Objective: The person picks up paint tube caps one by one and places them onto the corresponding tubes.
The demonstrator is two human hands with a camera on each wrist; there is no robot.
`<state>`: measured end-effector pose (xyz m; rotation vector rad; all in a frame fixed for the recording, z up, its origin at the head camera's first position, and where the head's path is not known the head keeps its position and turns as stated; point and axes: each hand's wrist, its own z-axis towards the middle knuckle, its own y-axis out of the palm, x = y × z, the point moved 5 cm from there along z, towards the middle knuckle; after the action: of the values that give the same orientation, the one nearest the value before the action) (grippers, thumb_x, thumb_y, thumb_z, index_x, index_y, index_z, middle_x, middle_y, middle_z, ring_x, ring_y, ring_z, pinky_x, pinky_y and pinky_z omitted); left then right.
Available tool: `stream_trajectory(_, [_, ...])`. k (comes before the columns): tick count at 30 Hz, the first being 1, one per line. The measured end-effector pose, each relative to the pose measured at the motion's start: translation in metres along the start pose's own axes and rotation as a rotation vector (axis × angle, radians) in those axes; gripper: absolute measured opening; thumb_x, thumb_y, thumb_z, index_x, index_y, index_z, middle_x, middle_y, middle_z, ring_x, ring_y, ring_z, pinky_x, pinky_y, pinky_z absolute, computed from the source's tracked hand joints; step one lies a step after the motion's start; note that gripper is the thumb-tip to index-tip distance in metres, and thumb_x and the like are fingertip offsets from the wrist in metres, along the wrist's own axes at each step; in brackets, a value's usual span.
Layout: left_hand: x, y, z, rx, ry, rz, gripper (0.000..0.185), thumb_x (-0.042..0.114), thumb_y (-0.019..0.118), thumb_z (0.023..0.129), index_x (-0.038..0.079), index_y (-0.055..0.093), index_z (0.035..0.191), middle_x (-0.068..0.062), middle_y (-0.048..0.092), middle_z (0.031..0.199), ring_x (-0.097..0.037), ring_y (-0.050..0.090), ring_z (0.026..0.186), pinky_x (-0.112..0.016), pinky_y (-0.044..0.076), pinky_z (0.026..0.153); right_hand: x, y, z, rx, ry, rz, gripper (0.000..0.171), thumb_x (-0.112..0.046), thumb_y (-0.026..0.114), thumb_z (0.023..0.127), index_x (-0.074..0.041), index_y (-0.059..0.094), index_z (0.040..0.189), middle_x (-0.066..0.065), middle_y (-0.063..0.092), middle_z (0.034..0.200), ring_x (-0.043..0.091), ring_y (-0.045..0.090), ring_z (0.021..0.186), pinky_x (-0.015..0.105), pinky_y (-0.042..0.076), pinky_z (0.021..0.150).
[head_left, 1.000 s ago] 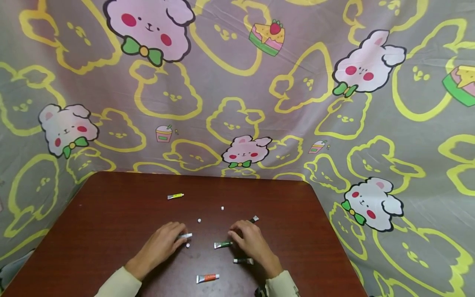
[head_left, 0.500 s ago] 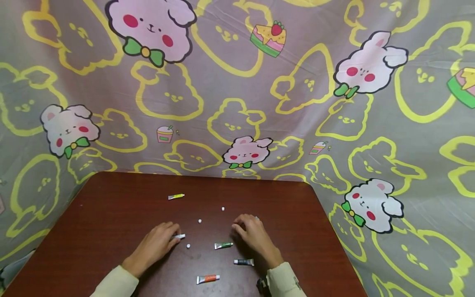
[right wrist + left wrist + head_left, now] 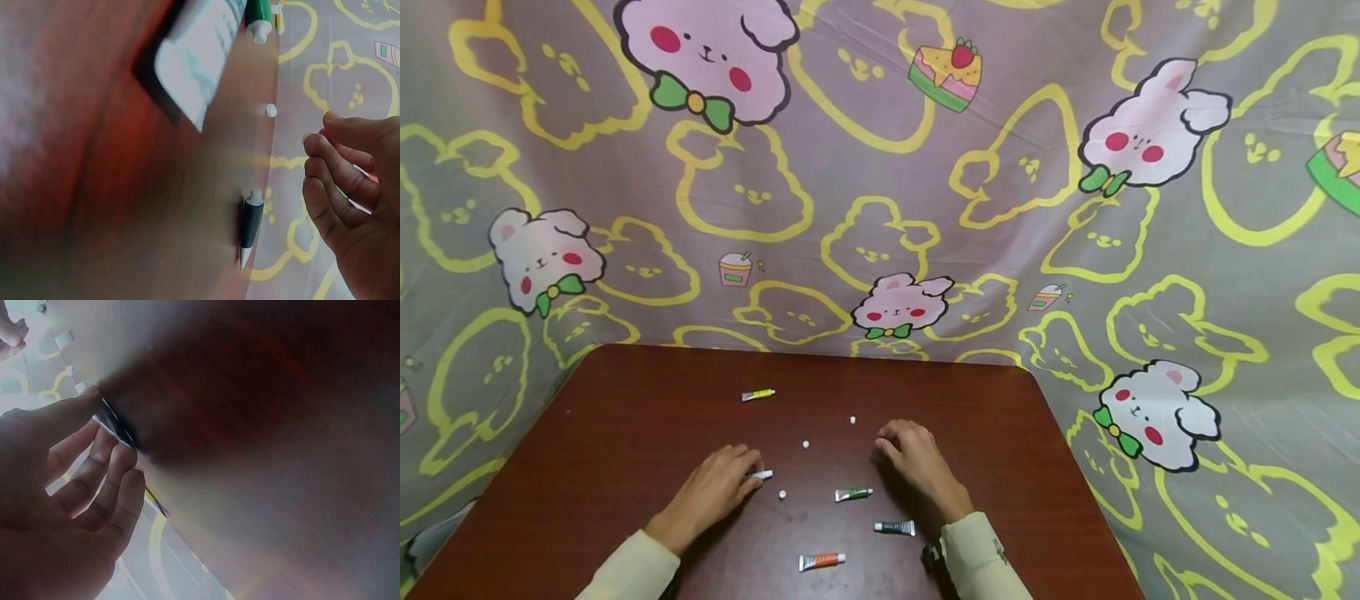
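Observation:
My left hand [image 3: 749,473] rests on the brown table [image 3: 625,417] and pinches a small white-tipped tube [image 3: 762,475]. In the left wrist view the thumb and fingers [image 3: 119,456] close on its thin flat end [image 3: 115,428]. My right hand [image 3: 887,442] lies to the right, fingers loosely curled, holding nothing. In the right wrist view a dark tube with a white cap [image 3: 250,228] lies on the table beside those curled fingers [image 3: 340,181]. A green tube [image 3: 853,494] lies between the hands.
A dark tube [image 3: 894,527] and an orange tube [image 3: 822,562] lie near the front edge, and a yellow-green tube [image 3: 757,394] sits farther back. Three loose white caps [image 3: 806,444] dot the middle. A cartoon-print cloth [image 3: 880,208] hangs behind the table.
My right hand has moved away from the green tube toward the far side and now covers the dark tube by its fingertips. My left hand drew back slightly with its tube.

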<state>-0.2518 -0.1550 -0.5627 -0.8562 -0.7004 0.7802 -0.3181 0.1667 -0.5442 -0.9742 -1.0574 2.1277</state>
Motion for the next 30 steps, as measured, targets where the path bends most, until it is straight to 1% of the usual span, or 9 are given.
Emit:
stream_trajectory(6, [-0.003, 0.0, 0.003, -0.051, -0.038, -0.003, 0.027, 0.016, 0.094, 0.082, 0.019, 0.067, 0.087, 0.008, 0.059, 0.084, -0.014, 0.057, 0.078, -0.035, 0.051, 0.07, 0.007, -0.002, 0.009, -0.005, 0.0, -0.004, 0.005, -0.014, 0.082, 0.097, -0.011, 0.078, 0.099, 0.0, 0.078, 0.093, 0.02, 0.073, 0.09, 0.041, 0.06, 0.082])
stream_trajectory(10, [-0.004, 0.0, 0.004, -0.077, -0.043, -0.009, 0.027, 0.017, 0.093, 0.084, 0.02, 0.067, 0.087, 0.009, 0.059, 0.084, -0.014, 0.057, 0.078, -0.034, 0.051, 0.07, 0.011, -0.005, 0.015, -0.007, -0.004, -0.011, 0.007, -0.014, 0.082, 0.097, -0.01, 0.077, 0.099, 0.001, 0.078, 0.094, 0.021, 0.074, 0.091, 0.042, 0.061, 0.084])
stream_trajectory(16, [-0.005, -0.002, 0.007, -0.079, -0.024, -0.022, 0.026, 0.02, 0.093, 0.085, 0.019, 0.067, 0.087, 0.008, 0.059, 0.083, -0.012, 0.056, 0.076, -0.034, 0.05, 0.069, 0.015, -0.004, 0.023, -0.034, 0.011, -0.02, 0.006, -0.013, 0.081, 0.098, -0.011, 0.077, 0.102, 0.002, 0.079, 0.096, 0.022, 0.074, 0.092, 0.042, 0.06, 0.085])
stream_trajectory(20, [-0.007, -0.005, 0.014, -0.09, -0.047, -0.034, 0.021, 0.026, 0.089, 0.091, 0.021, 0.069, 0.088, 0.009, 0.059, 0.082, -0.01, 0.057, 0.075, -0.034, 0.051, 0.069, 0.014, -0.001, 0.031, -0.046, 0.015, -0.006, 0.007, -0.013, 0.081, 0.099, -0.011, 0.078, 0.104, 0.002, 0.079, 0.098, 0.021, 0.074, 0.092, 0.043, 0.061, 0.085])
stream_trajectory(23, [-0.011, -0.007, 0.02, -0.106, -0.071, -0.029, 0.017, 0.027, 0.086, 0.094, 0.022, 0.07, 0.09, 0.009, 0.061, 0.083, -0.01, 0.059, 0.077, -0.036, 0.053, 0.071, 0.013, 0.002, 0.036, -0.042, 0.007, -0.002, 0.006, -0.012, 0.081, 0.098, -0.01, 0.078, 0.103, 0.003, 0.079, 0.097, 0.021, 0.074, 0.092, 0.043, 0.06, 0.086])
stream_trajectory(26, [-0.016, -0.009, 0.025, -0.107, -0.077, -0.025, 0.015, 0.025, 0.085, 0.096, 0.022, 0.071, 0.092, 0.008, 0.063, 0.084, -0.012, 0.061, 0.077, -0.037, 0.054, 0.07, 0.011, 0.005, 0.04, -0.044, 0.003, 0.004, 0.006, -0.011, 0.081, 0.098, -0.009, 0.078, 0.103, 0.003, 0.079, 0.097, 0.021, 0.074, 0.091, 0.043, 0.06, 0.086])
stream_trajectory(30, [-0.024, -0.009, 0.03, -0.097, -0.086, -0.019, 0.016, 0.02, 0.086, 0.094, 0.019, 0.071, 0.093, 0.004, 0.065, 0.086, -0.016, 0.063, 0.078, -0.039, 0.055, 0.071, 0.007, 0.011, 0.043, -0.055, -0.013, -0.001, 0.006, -0.011, 0.081, 0.098, -0.008, 0.079, 0.103, 0.004, 0.079, 0.097, 0.021, 0.074, 0.093, 0.042, 0.061, 0.086])
